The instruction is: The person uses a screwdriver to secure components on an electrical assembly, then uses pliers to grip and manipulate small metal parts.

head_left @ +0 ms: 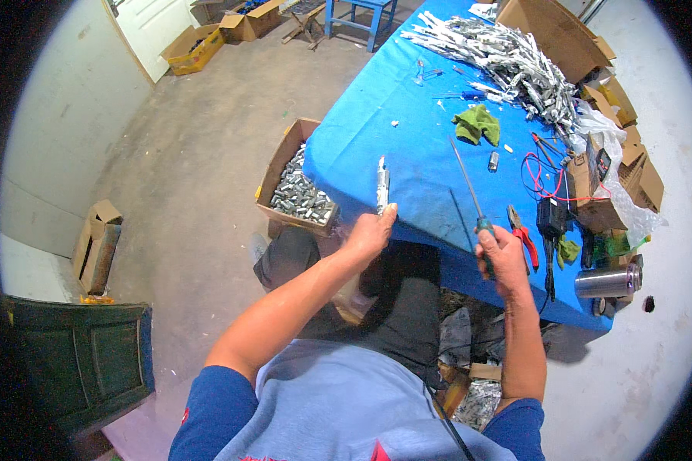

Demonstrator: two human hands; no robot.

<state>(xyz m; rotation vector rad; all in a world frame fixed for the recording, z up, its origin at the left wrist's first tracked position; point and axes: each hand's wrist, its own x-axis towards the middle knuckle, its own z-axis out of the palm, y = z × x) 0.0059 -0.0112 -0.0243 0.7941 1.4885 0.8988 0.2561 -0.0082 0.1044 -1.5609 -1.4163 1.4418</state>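
Note:
My left hand (pixel 372 232) is closed round the lower end of a narrow silver-and-white metal piece (pixel 383 183), which points away from me over the near edge of the blue-covered table (pixel 361 115). In my right hand (pixel 503 257) is a long screwdriver (pixel 469 184) with a dark green handle, its thin shaft slanting up and left above the cloth. The shaft and the metal piece are apart. Just right of that hand lie red-handled pliers (pixel 524 240). Farther off sit a small metal cylinder (pixel 494 161) and a green rag (pixel 477 124).
A heap of silvery strips (pixel 507 61) covers the table's far right. Red wires (pixel 542 180), a black adapter (pixel 551 217) and a steel cup (pixel 609 282) line the right side. A cardboard box (pixel 288 138) of small metal parts stands left of the table, near my knee.

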